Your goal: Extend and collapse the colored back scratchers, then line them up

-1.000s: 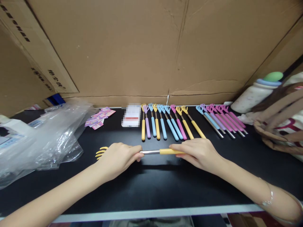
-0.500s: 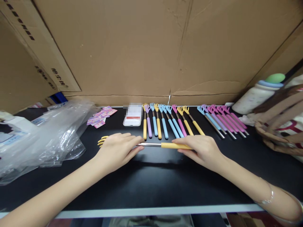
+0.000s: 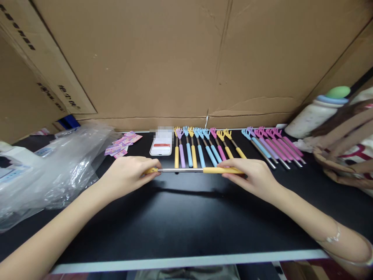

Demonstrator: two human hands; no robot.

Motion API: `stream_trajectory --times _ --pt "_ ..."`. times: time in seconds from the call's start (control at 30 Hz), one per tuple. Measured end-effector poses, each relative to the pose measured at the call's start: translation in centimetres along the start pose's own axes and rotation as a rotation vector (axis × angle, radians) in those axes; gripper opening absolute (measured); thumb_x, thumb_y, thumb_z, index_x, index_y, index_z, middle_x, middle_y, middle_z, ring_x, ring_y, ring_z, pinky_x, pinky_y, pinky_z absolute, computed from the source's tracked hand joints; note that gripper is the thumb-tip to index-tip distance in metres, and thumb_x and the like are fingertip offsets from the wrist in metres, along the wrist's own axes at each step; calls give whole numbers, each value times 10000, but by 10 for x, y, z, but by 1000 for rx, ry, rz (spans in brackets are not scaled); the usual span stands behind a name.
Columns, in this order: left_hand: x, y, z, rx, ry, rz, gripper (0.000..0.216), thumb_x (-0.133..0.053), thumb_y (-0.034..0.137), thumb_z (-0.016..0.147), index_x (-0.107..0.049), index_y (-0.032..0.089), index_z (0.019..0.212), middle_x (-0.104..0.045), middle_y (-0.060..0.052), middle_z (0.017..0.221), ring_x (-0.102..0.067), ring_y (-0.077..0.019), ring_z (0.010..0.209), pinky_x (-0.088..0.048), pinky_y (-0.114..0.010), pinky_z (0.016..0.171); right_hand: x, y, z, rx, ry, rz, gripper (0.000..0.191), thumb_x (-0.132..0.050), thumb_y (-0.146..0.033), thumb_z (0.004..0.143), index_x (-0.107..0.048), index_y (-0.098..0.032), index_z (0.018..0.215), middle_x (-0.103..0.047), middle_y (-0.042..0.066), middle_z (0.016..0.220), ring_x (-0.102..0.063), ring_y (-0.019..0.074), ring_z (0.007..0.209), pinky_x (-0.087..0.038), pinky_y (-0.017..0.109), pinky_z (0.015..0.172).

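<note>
A yellow back scratcher (image 3: 182,170) is being held level above a black counter (image 3: 186,229), its head end being gripped in the left hand (image 3: 128,171) and its handle being pinched firmly by the right hand (image 3: 253,171). Behind it, a row of other back scratchers (image 3: 189,155) in yellow, purple, blue and pink is being seen beside a phone (image 3: 161,150), with clear plastic (image 3: 64,167) being seen at far left.

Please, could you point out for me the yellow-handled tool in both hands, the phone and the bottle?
Yellow-handled tool (image 3: 188,170), head view: on its metal shaft.
Phone (image 3: 161,146), head view: on its screen.
Bottle (image 3: 314,116), head view: on its white body.
</note>
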State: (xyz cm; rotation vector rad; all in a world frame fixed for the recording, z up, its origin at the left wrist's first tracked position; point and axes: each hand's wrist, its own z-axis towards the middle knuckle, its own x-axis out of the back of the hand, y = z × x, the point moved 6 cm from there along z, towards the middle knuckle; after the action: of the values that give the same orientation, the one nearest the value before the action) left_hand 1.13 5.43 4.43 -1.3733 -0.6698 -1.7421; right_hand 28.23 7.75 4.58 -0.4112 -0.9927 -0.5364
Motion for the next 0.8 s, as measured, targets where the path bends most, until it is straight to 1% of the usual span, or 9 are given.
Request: stream_trajectory --times 0.13,0.3,0.5,0.63,0.8 --pt "3 5 0 -44 13 -38 209 -439 343 909 -615 237 868 -678 32 717 -609 -111 609 -339 -212 520 3 9 2 -87 -72 -19 243 -505 -421 897 -639 -225 952 -707 -3 740 -614 114 579 -381 216 535" --pt "7 6 -1 -84 58 -7 257 -426 380 928 -610 229 833 -663 33 676 -601 -107 584 -321 -220 507 8 13 1 -115 -115 -55 291 -482 -474 898 -640 -232 923 -672 -20 654 -565 102 517 -329 219 500" --pt "10 12 -2 -149 140 92 260 -384 304 951 -592 215 821 -653 28 669 -600 -121 579 -282 -248 493 1 15 -1 -98 -146 -36 287 -427 -437 936 -619 -224 945 -688 -1 746 -588 116 590 -345 222 542" --pt "11 15 -3 -149 184 137 241 -400 281 936 -588 215 801 -639 29 642 -594 -130 574 -280 -263 498 -5 14 -2 -121 -176 21 270 -412 -401 944 -611 -219 940 -657 -10 693 -540 108 544 -336 218 532" --pt "13 16 -5 -158 231 173 218 -440 265 916 -591 216 768 -607 35 594 -586 -131 569 -290 -270 510 -7 14 -2 -175 -202 160 281 -411 -399 939 -610 -204 905 -581 -24 612 -471 98 500 -314 220 521"
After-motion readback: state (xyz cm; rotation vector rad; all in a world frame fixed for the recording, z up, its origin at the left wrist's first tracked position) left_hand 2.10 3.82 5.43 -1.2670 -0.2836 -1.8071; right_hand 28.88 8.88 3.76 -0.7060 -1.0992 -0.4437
